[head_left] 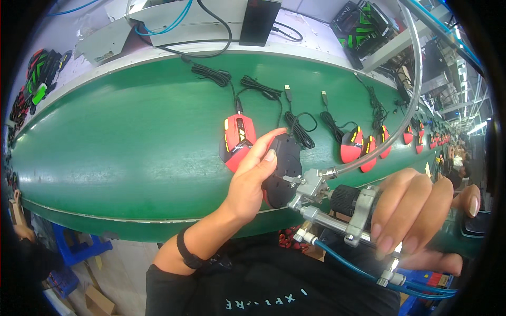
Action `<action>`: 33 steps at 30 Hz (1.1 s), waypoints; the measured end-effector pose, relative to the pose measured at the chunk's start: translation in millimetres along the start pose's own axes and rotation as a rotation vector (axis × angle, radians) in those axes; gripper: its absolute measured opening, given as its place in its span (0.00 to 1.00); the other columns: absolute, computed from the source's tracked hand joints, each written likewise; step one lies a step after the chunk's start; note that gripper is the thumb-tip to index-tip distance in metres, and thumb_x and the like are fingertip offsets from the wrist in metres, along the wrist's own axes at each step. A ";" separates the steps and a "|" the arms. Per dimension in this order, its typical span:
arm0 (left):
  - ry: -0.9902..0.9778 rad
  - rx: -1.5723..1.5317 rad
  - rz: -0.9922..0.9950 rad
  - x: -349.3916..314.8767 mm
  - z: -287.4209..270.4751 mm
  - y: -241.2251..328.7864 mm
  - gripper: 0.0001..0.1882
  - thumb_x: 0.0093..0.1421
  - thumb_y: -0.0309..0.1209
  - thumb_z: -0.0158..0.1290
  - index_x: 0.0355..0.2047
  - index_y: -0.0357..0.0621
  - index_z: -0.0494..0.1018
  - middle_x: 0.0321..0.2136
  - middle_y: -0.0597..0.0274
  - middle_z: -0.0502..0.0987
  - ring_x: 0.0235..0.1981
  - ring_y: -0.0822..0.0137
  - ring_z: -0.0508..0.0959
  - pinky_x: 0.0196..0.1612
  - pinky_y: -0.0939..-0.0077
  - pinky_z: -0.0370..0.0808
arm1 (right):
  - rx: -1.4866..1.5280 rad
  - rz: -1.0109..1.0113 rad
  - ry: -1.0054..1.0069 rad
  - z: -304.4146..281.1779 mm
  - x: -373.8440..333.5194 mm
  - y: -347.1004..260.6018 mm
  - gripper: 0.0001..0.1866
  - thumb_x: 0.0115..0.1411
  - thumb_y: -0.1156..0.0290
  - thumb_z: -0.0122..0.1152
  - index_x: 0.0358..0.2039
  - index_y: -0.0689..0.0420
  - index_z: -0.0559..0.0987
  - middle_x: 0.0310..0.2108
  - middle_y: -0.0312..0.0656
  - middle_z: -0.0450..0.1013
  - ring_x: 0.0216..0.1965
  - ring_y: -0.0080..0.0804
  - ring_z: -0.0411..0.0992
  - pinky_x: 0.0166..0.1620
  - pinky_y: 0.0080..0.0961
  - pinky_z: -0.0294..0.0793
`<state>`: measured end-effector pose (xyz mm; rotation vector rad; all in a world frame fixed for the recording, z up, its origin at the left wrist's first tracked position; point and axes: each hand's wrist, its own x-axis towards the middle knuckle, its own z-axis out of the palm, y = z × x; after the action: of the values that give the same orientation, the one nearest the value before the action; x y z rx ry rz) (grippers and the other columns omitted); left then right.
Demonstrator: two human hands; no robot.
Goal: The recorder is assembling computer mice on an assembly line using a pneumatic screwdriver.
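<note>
My left hand (pixel 245 187) is closed around a computer mouse (pixel 285 158), turned so its black underside faces up; red shows at its edge. My right hand (pixel 414 213) grips a metal air-driven screwdriver (pixel 350 224) with a black knurled collar. The tool lies almost level, its tip at the lower part of the mouse's underside; whether it touches cannot be made out. A clear hose (pixel 411 89) and a blue air hose (pixel 348 266) run from the tool. Just left of the held mouse, a red and black mouse (pixel 240 138) sits right side up.
Both hands are over a green conveyor belt (pixel 121 142). Several red mice (pixel 352 145) with coiled black cables (pixel 298 131) stand along it to the right. Behind the belt, a white ledge carries a black box (pixel 260 22). A blue stool (pixel 79 245) stands below at left.
</note>
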<state>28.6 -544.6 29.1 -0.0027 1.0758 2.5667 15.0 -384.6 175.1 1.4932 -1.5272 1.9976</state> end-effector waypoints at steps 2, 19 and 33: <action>0.004 -0.006 -0.001 -0.8 -2.3 -0.5 0.27 0.70 0.35 0.42 0.65 0.38 0.56 0.52 0.53 0.72 0.50 0.66 0.76 0.55 0.70 0.72 | 0.003 0.008 0.070 3.1 -5.9 -3.1 0.31 0.65 0.56 0.59 0.58 0.63 0.61 0.27 0.37 0.70 0.23 0.25 0.74 0.25 0.18 0.78; -0.267 0.693 0.227 -4.9 -17.6 10.6 0.05 0.62 0.33 0.59 0.35 0.46 0.78 0.47 0.61 0.74 0.60 0.61 0.64 0.67 0.56 0.51 | -0.029 -0.048 0.291 -2.4 -15.2 -30.3 0.27 0.66 0.56 0.58 0.55 0.61 0.62 0.23 0.36 0.69 0.19 0.26 0.73 0.23 0.18 0.77; -0.096 0.978 0.605 -5.0 1.9 11.4 0.08 0.47 0.19 0.65 0.28 0.45 0.84 0.55 0.48 0.66 0.59 0.52 0.71 0.60 0.59 0.69 | 0.195 -0.110 0.356 -5.9 -16.1 -26.9 0.35 0.63 0.41 0.53 0.57 0.56 0.59 0.21 0.42 0.70 0.17 0.36 0.71 0.21 0.30 0.73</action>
<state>29.8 -552.2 39.0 0.7742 2.4404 2.1237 37.2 -361.9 178.6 1.1698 -1.1126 2.2486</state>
